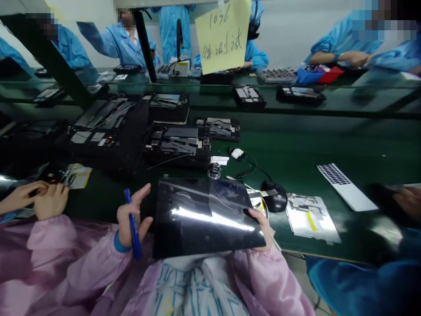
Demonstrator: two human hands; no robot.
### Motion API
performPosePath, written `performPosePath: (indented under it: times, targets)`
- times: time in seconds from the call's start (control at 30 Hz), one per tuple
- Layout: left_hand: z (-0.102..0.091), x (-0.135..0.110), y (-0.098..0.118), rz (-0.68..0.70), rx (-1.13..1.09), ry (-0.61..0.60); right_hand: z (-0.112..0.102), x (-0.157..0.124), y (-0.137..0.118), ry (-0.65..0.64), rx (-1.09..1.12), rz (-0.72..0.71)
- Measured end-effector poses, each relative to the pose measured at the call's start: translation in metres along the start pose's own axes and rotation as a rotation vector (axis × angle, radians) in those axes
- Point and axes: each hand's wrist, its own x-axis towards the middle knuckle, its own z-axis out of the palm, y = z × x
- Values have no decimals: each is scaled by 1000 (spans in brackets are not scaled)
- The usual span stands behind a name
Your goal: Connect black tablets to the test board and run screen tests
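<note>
Head view, left fingers (142,193) holding blue pen (133,228), right fingers (259,217) gripping black panel (204,215)

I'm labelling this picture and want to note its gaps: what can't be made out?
All in the head view:
Glossy black panel: its underside faces away, and glare hides part of its top.
Right hand: most fingers are hidden behind the panel.
Blue pen: any print is too small and blurred to read.
Co-worker's hand, far right: blurred, cut off by the edge.
</note>
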Motion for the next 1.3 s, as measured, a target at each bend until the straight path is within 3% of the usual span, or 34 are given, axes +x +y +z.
performPosePath:
  times: [0.1, 0.23, 0.33, 0.53, 0.77, 0.97, 1.07, 1.2, 1.3]
  targets:
    - [3, 11, -11, -18, 31, -35, 14, -16, 15, 35, 58, 5]
    - [-4, 17, -32, -150, 123, -85, 45, -32, 35, 42, 78, 23]
    - [-7, 18, -39, -108, 263, -146, 54, -34, 49, 39, -12, 16]
    - [0, 14, -40, 107, 609, -280, 37, -23, 63, 284, -471, -243]
    - [-1, 9, -39, 167, 723, -343, 34, -4, 61, 208, -651, -349]
    - [4, 5, -20, 183, 1097, -694, 32, 9, 50, 145, -636, -364]
    - [7, 6, -16, 192, 1214, -720, 27, 11, 44, 110, -611, -348]
    - [9, 17, -2, 115, 1269, -768, 11, 12, 30, 130, -488, -172]
    - [33, 29, 21, 102, 1156, -778, -3, 13, 16, 194, -404, -135]
